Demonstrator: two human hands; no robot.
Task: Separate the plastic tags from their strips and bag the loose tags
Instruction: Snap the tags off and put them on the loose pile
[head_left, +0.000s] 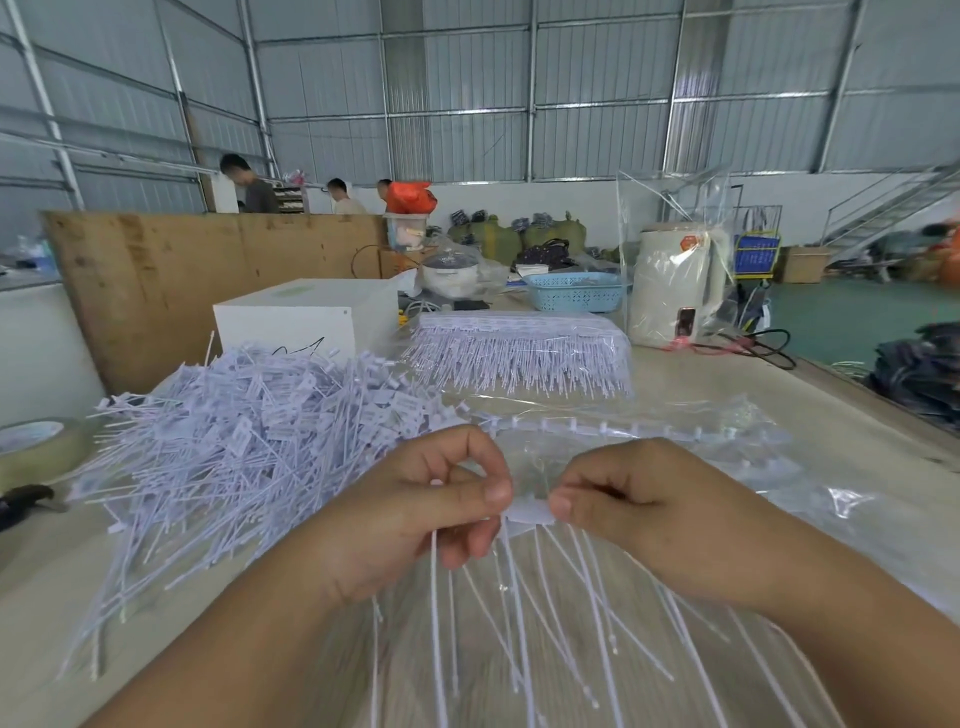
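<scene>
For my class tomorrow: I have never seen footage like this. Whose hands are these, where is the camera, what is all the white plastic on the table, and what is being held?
There is no machine here. A person wears a wide-angle camera on the head, looking forward and down, so the left hand and right hand are the wearer's own. Both pinch one strip of tags, whose thin tails hang towards the camera. On the table, to the left, lies a pile of loose tags. Farther back sits a bagged bundle of strips, with a bare strip on clear plastic in front of it. Behind are a white box and a blue basket.
</scene>
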